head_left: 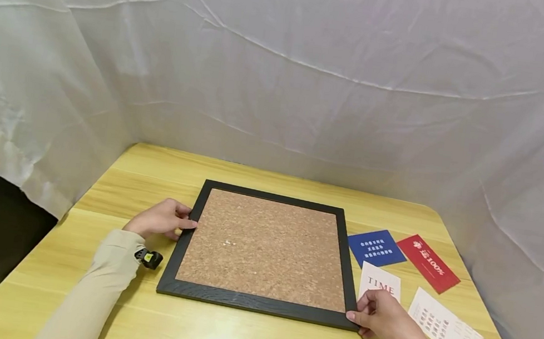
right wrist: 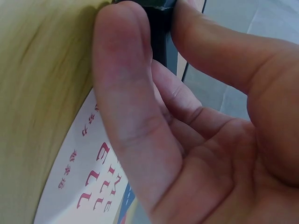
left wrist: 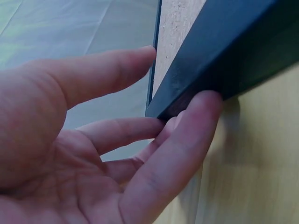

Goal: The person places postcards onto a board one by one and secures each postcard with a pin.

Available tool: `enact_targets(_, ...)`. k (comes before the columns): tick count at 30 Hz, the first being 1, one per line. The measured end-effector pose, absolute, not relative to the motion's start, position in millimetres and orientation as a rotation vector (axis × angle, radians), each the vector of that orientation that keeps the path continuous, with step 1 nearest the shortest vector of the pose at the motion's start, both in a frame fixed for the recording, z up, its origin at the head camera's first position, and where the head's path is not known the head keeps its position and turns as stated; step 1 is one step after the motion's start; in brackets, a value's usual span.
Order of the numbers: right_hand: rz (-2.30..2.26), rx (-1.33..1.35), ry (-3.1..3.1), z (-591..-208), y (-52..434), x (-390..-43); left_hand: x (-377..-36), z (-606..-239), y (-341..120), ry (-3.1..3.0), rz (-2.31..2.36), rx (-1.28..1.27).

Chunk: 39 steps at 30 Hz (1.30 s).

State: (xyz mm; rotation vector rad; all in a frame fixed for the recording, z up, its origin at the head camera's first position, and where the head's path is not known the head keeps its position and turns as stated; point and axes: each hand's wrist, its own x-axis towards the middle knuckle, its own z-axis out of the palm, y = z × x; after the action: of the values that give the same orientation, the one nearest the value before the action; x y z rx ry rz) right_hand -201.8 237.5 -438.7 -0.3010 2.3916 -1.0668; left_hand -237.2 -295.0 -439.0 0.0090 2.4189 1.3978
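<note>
A cork board (head_left: 265, 247) in a black frame lies flat in the middle of a wooden table (head_left: 212, 336). My left hand (head_left: 185, 224) is at the frame's left edge. In the left wrist view its straight fingers (left wrist: 187, 126) touch the frame's outer side (left wrist: 224, 56), and the thumb reaches over the top. My right hand (head_left: 358, 319) is at the near right corner. In the right wrist view its thumb and a finger (right wrist: 121, 51) pinch the black frame (right wrist: 161, 42) between them.
To the right of the board lie a blue card (head_left: 376, 248), a red card (head_left: 427, 264), a white card printed TIME (head_left: 380, 282) (right wrist: 88, 186) and a larger white printed sheet (head_left: 445, 329). White cloth hangs behind and to both sides of the table.
</note>
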Motion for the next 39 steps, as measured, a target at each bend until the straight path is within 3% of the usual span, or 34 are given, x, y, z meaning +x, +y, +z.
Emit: enact_targets(39, -1.109, -0.342, 2.449, -441, 235, -194, -230, -455, -289, 2.583, 1.412, 0.042)
